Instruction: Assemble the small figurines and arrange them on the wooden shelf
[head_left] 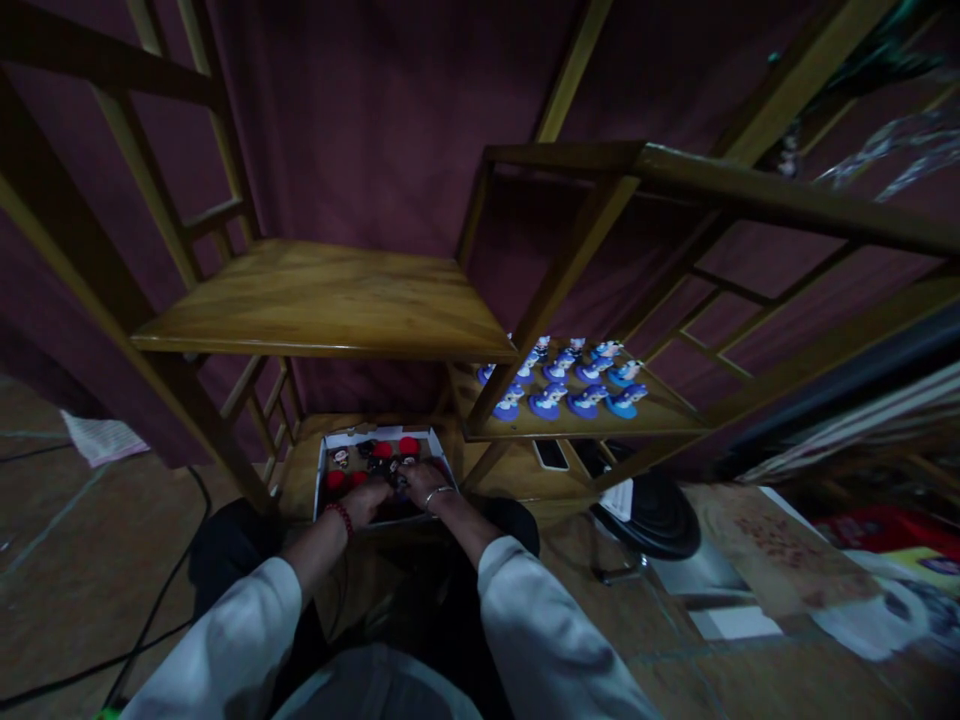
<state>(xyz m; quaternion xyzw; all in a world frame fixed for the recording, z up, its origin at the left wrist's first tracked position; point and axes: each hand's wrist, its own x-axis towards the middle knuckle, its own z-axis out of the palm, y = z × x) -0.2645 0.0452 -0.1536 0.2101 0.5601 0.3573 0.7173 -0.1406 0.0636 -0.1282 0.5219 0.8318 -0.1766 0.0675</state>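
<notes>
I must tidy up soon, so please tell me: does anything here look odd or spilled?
Nothing looks spilled or clearly damaged. What looks like a phone lies on the low shelf, right of the open box; it seems a little out of place near the blue figures.

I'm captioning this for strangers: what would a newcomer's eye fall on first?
Probably the blue-and-purple figurines, bright in rows on the shelf right of centre. Next, the left hand and right hand, close together at the white box lower down, near red round pieces.
</notes>
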